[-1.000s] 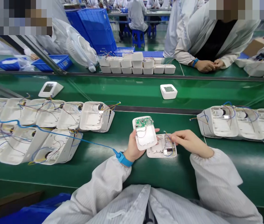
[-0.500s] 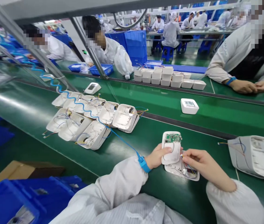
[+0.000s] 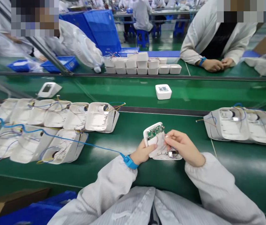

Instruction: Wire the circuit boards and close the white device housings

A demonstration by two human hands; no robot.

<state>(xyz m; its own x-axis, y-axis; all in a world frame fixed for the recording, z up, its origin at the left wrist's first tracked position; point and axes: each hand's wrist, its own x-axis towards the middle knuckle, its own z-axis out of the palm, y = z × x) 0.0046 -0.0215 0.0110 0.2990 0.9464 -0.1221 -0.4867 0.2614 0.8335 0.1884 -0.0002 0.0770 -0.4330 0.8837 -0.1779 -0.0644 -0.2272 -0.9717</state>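
My left hand [image 3: 142, 152] grips a white plastic cover [image 3: 152, 142], thumb on its face, the cover tilted. A green circuit board [image 3: 156, 131] sits along the upper part of that cover. Below it on the bench lies an open white housing [image 3: 162, 155], with wires and a small dark part inside; the cover partly overlaps it. My right hand [image 3: 182, 144] has thumb and forefinger pinched on a small white wire connector [image 3: 166, 136], close to the board's right edge. Fingertips hide most of the connector, and I cannot tell whether it touches the board.
Open white housings with loose wires [image 3: 97, 118] stand in rows to the left, more [image 3: 233, 125] to the right. A blue coiled cord [image 3: 95, 145] runs to my left wristband. One white device [image 3: 163, 91] sits on the green belt. Across it, a co-worker's hands [image 3: 214, 65] rest near stacked housings [image 3: 136, 64].
My view has turned right and levelled. The cover is now more tilted, and my right fingers have brought the connector up nearer the board.
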